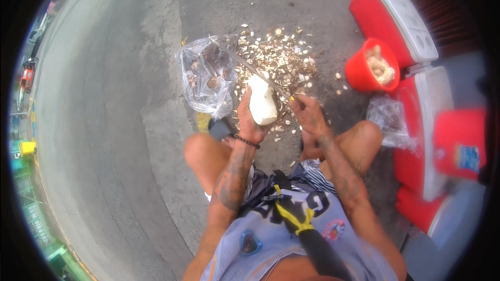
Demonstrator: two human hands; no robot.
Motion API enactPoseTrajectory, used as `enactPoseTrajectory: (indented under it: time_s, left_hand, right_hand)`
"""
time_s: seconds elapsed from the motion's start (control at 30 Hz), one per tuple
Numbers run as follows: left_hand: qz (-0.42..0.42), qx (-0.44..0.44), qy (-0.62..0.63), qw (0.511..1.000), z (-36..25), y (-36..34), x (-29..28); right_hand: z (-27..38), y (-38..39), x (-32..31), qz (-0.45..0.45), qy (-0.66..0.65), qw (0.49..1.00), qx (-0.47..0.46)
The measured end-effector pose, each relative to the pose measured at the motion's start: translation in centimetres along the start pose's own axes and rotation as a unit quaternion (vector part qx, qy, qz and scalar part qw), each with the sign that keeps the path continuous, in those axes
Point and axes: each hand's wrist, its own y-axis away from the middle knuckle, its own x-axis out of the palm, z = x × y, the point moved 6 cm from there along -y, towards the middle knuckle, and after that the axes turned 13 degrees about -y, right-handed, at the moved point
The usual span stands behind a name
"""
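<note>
My left hand [249,117] grips a large, mostly peeled white root [263,101] from its left and lower side. Some brown skin shows along the root's right edge; its exact kind is unclear. In my right hand [310,116] is the handle of a long knife [250,67], yellow near the grip. Its blade slants up and left, passing over or against the root's upper right side; whether it touches cannot be told. Beneath, white and brown peelings [284,54] lie in a wide heap on the pavement.
A clear plastic bag [208,75] with brown pieces inside lies left of the peelings. On the right stands a red bucket [354,73] of pale peeled pieces, beside red coolers with white lids [403,10]. Another clear bag [388,119] rests by the coolers. My bent knees flank the work.
</note>
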Motion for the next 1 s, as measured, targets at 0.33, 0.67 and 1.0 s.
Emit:
enactPoseTrajectory:
  time_s: [0.33,0.67,1.0]
  left_hand:
    - [-0.081,-0.003,-0.057,0.995,0.6,0.8,-1.6]
    - [-0.067,0.074,-0.183,0.978,0.3,0.4,-1.6]
    - [-0.028,-0.024,-0.056,0.998,1.2,0.8,0.6]
  right_hand:
    - [4.6,-0.8,0.3,0.039,0.095,0.991,-0.085]
    - [4.2,0.2,1.2,0.034,0.101,0.991,-0.086]
    - [1.3,-2.2,-2.2,-0.059,0.062,0.993,0.077]
